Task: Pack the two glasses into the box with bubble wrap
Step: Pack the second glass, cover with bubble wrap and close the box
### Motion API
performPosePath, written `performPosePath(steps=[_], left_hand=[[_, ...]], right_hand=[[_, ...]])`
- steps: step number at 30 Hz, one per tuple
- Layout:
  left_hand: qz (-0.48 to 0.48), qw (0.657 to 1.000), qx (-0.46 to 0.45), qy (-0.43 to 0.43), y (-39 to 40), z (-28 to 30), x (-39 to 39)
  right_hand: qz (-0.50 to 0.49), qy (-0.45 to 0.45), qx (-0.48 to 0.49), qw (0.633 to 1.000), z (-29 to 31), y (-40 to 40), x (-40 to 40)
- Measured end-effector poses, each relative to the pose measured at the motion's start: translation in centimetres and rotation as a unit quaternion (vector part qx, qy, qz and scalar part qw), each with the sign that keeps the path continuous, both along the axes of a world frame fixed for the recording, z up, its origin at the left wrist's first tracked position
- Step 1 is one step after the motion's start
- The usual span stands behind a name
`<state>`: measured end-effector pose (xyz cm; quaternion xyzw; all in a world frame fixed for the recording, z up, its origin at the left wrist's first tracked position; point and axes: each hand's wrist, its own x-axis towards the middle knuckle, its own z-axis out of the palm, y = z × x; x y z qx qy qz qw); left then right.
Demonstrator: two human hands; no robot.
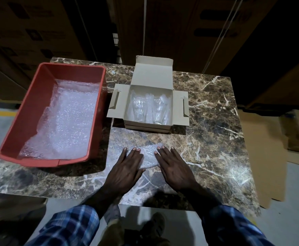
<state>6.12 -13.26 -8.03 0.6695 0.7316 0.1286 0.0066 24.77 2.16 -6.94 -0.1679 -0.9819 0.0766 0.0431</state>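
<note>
Both hands are lying flat, palms down, on a clear sheet of bubble wrap (149,155) spread over the marble-patterned table (216,121). The left hand (125,167) and the right hand (173,167) are resting side by side but apart, fingers straight and spread, gripping nothing. The sheet is hard to trace: it is transparent, the table's veining is showing through it, and its edges are fading into the pattern except for a brighter patch between the hands. Its near end seems to be hanging over the table's front edge, though that is not certain.

Just beyond the hands, the small cardboard box (127,112) is sitting open, its lid standing up at the back and its side flaps lying out flat. The two glasses (149,110) are lying inside it, side by side, already swathed in clear wrap, so their outlines are blurring into each other and little of them can be made out.

To the left, a red plastic bin (37,107) is holding more bubble wrap, crumpled along its floor. The person's blue plaid sleeves (70,226) are being cut off by the lower edge of the view. Large dark cartons (163,23) are standing behind the table, their printing too dim to read.
</note>
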Motion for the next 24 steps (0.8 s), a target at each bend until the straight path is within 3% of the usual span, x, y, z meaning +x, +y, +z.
performPosePath(steps=[4,7,12,18,24], left_hand=[[0.009,0.999,0.039,-0.022,0.0,0.1,-0.1],[0.075,0.986,0.036,-0.147,0.0,1.1,-0.3],[0.201,0.916,0.092,-0.334,0.7,2.2,-0.2],[0.360,0.847,0.100,-0.379,2.1,2.2,0.0],[0.391,0.853,0.092,-0.332,2.7,2.0,0.1]], right_hand=[[-0.019,0.041,-0.027,0.999,0.0,0.3,0.0],[-0.062,0.082,-0.067,0.992,0.7,0.7,-0.3],[-0.140,0.071,-0.104,0.982,2.6,1.2,-1.8],[-0.183,0.045,-0.087,0.978,3.8,1.5,-3.9],[-0.207,0.049,-0.082,0.974,3.6,1.7,-4.9]])
